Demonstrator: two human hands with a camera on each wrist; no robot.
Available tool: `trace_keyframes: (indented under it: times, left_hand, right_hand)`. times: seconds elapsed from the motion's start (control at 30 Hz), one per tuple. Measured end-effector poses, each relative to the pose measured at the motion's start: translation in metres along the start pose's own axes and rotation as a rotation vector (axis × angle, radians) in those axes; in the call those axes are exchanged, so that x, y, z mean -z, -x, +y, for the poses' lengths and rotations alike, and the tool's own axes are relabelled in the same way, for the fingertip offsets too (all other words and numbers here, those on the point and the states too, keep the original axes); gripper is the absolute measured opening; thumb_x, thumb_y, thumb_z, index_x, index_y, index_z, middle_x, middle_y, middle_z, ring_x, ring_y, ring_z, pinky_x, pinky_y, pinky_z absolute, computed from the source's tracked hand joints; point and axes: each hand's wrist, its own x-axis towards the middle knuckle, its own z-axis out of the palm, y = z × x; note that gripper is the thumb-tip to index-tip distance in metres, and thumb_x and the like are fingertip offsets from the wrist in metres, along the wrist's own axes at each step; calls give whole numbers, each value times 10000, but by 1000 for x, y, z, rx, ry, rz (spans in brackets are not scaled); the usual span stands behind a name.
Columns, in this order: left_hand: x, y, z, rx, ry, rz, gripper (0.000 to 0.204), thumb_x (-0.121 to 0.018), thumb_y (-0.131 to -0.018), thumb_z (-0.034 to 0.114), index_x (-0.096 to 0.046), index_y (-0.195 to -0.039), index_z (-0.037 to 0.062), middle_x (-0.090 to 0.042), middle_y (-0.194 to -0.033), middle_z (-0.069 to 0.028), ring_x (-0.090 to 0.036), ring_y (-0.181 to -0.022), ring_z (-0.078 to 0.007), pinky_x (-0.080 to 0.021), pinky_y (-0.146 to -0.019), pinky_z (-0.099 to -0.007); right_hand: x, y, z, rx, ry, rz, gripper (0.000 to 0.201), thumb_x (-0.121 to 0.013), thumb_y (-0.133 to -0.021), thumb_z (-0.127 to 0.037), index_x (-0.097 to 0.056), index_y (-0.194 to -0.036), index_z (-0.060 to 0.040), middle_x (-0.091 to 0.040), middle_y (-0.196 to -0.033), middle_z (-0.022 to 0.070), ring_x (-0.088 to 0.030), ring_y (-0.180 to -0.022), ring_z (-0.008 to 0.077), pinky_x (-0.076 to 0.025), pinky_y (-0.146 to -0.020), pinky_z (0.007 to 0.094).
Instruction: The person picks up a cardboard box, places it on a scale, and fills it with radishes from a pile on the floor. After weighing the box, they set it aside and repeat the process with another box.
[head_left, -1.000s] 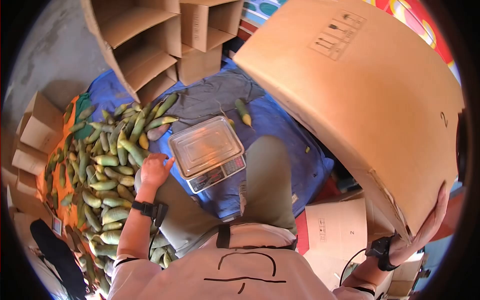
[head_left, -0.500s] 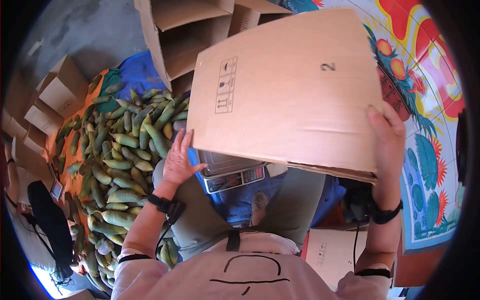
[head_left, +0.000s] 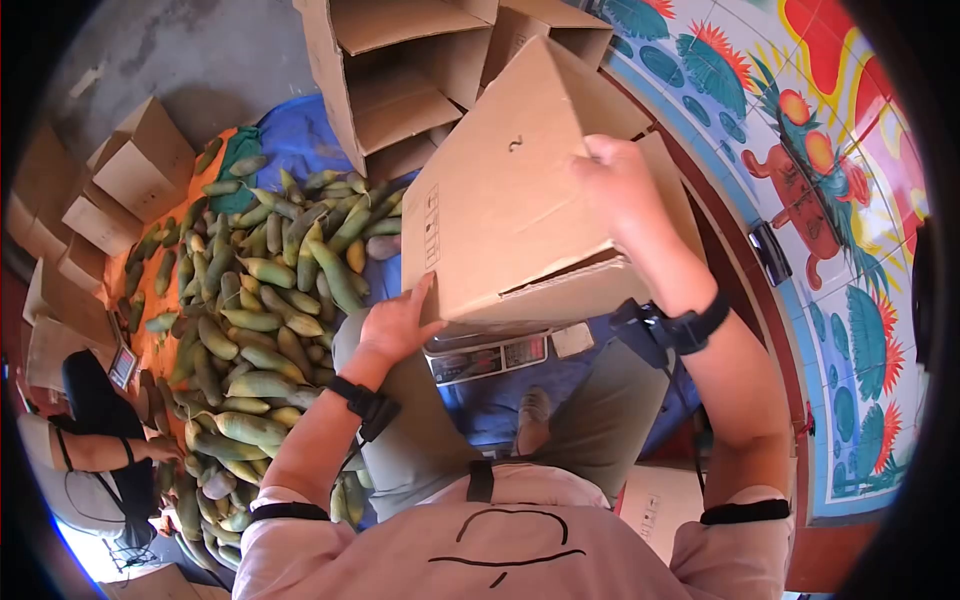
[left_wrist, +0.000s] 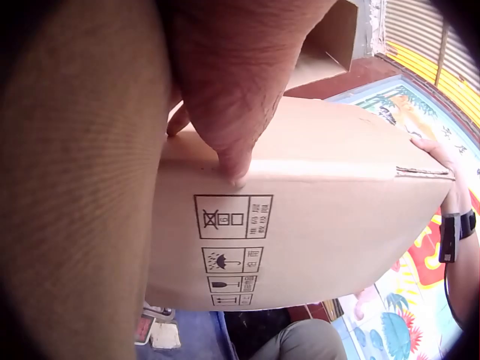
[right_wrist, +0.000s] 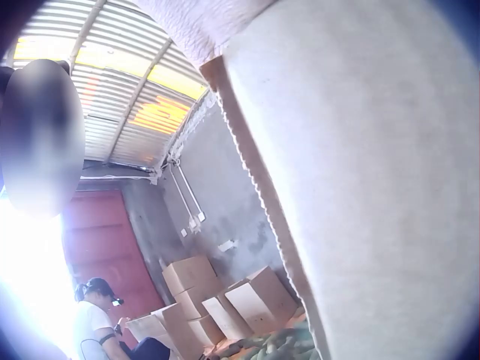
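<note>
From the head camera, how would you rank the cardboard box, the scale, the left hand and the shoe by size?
Largest to smallest:
1. Cardboard box
2. Scale and left hand: too alike to rank, with the scale partly hidden
3. Shoe

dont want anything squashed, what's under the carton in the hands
Below the carton, the head view shows the front of a scale, a sliver of tray on it and blue sheet. The carton hides the rest and anything farther back.

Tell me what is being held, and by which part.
The cardboard box: in the head view, the right hand grips its right edge, while the left hand touches it near the lower left corner.
</note>
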Motion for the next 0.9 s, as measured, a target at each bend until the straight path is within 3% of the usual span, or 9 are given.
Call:
trace_keyframes:
  times: [0.07,0.2,0.3,0.37,0.4,0.53,0.7,0.83,0.9]
  left_hand:
    - [1,0,1,11,-17,-32,827,-624,-745,436,-188,-1366,108,-601,-940,-192,-596,-803,-350,-484,-719,-419]
    - [1,0,-3,50,-50,-79,829,-645,-730,360,-201,-1352,40,-602,-923,-206,-592,-829,-346,-477,-741,-413]
    - [4,2,-5,99,-47,-76,786,-644,-721,326,-260,-1316,-13,-606,-894,-193,-590,-843,-331,-469,-760,-401]
    - [3,4,-7,106,-32,-55,754,-658,-704,333,-307,-1267,-25,-606,-894,-192,-590,-843,-330,-469,-762,-399]
    - [3,4,-8,118,-15,-32,725,-672,-687,340,-354,-1218,-37,-607,-893,-192,-589,-844,-329,-468,-764,-398]
    - [1,6,-14,77,-10,-47,633,-696,-652,374,-435,-1073,-21,-608,-889,-191,-589,-843,-331,-466,-767,-399]
    - [4,8,-9,79,-3,-64,603,-708,-627,414,-464,-989,-2,-610,-883,-189,-588,-846,-340,-466,-770,-400]
    - [1,7,-6,64,-39,-72,627,-706,-628,421,-457,-1011,-7,-610,-883,-190,-586,-851,-345,-466,-775,-398]
    - [1,6,-4,80,-78,-34,578,-697,-639,409,-503,-1014,14,-616,-877,-176,-591,-845,-332,-472,-767,-394]
  right_hand:
    - [-21,-5,0,-2,30,-30,185,-531,-729,-112,-540,-759,71,-545,-700,249,-590,-660,332,-441,-635,401]
    - [-50,-13,-16,8,138,-110,190,-533,-726,-109,-564,-799,64,-569,-754,265,-591,-737,384,-450,-678,417]
    - [-55,-10,-30,-31,30,-303,209,-542,-763,-136,-573,-832,58,-596,-752,237,-614,-706,327,-465,-661,385]
    - [-49,1,-41,-82,-78,-618,277,-493,-881,-184,-547,-1036,38,-600,-841,91,-564,-748,134,-474,-654,282]
    - [-43,6,-41,-25,-117,-703,325,-487,-901,-243,-537,-1061,35,-605,-873,89,-580,-767,145,-486,-675,279]
    - [-19,37,-28,104,-89,-674,323,-512,-885,-248,-540,-1076,11,-615,-901,115,-617,-809,197,-485,-703,297]
    - [22,62,5,404,416,-496,388,-636,-760,-220,-552,-1092,-36,-620,-926,144,-582,-875,309,-447,-816,351]
    - [36,58,36,258,711,-379,294,-674,-695,-174,-596,-942,-35,-619,-861,116,-565,-815,310,-447,-748,380]
    - [40,59,40,283,628,-365,200,-668,-682,-140,-570,-810,-22,-587,-782,121,-549,-767,317,-439,-686,400]
